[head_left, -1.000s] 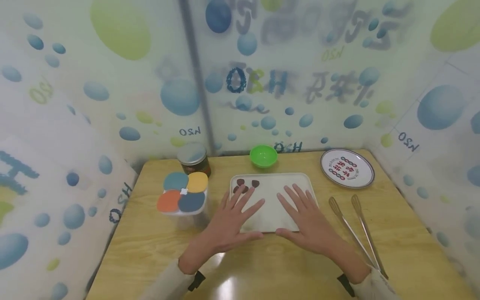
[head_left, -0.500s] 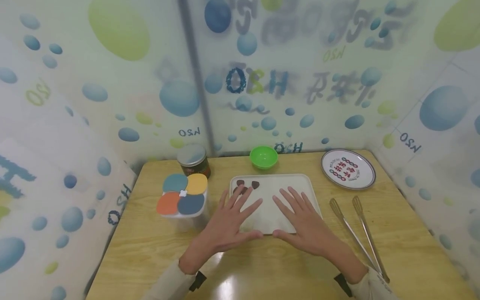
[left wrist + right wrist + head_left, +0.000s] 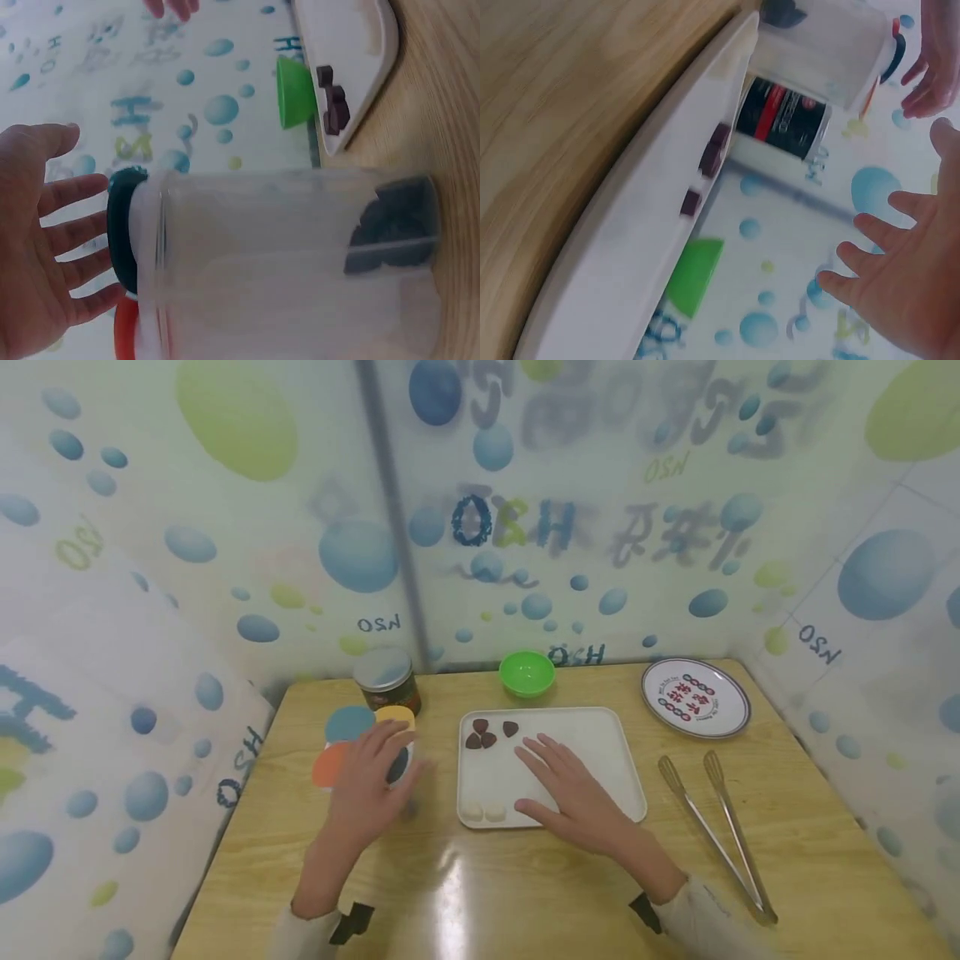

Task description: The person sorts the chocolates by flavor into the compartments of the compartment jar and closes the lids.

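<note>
My left hand [image 3: 367, 785] is over a clear container with a four-coloured lid [image 3: 349, 727]. Its fingers are spread in the left wrist view, with the fingertips beside the lid; whether they touch cannot be told. Dark contents [image 3: 394, 225] lie at the bottom of the container [image 3: 255, 217]. Above the white tray [image 3: 487, 777] is my right hand [image 3: 573, 797], fingers extended and holding nothing. Several small dark brown pieces [image 3: 511, 728] lie in the tray's far left corner. Two whitish pieces [image 3: 495, 812] sit at its near left corner.
A lidded tin [image 3: 386, 681] stands behind the container. Behind the tray is a green bowl [image 3: 527, 673], against the patterned wall. A printed plate [image 3: 696, 697] lies at the back right, and two metal whisks [image 3: 712, 835] lie side by side on the wooden table [image 3: 525, 893].
My left hand has moved left, off the tray and over the container, uncovering the brown and whitish pieces. My right hand has shifted slightly left over the tray.
</note>
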`<state>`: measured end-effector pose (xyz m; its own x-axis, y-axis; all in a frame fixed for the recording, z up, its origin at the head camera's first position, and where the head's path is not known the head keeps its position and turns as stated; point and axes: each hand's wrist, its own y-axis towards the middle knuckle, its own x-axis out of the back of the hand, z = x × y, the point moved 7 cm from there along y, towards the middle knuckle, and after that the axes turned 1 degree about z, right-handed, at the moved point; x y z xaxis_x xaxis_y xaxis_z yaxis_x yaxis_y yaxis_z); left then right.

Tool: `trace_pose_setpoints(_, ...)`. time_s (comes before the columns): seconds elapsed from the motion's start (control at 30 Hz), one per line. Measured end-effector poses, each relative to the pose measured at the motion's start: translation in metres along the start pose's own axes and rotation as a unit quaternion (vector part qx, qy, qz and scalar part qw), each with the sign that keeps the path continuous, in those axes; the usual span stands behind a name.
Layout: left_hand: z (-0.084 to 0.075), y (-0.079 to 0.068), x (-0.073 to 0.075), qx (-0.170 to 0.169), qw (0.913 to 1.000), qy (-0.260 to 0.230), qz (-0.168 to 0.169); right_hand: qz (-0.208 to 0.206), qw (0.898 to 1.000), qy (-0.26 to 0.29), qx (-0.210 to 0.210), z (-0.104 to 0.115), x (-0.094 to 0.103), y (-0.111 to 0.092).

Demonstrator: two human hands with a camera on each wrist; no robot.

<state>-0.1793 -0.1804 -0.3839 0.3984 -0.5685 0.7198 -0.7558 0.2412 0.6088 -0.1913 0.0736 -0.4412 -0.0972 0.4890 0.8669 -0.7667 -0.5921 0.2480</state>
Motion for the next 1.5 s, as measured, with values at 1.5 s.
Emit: trace_pose_setpoints(1.5,0.057,-0.04,0.003,0.186,0.9762,0.111,-0.001,-0.023,0.911,0.395,-0.113,0.069,-0.107,0.152)
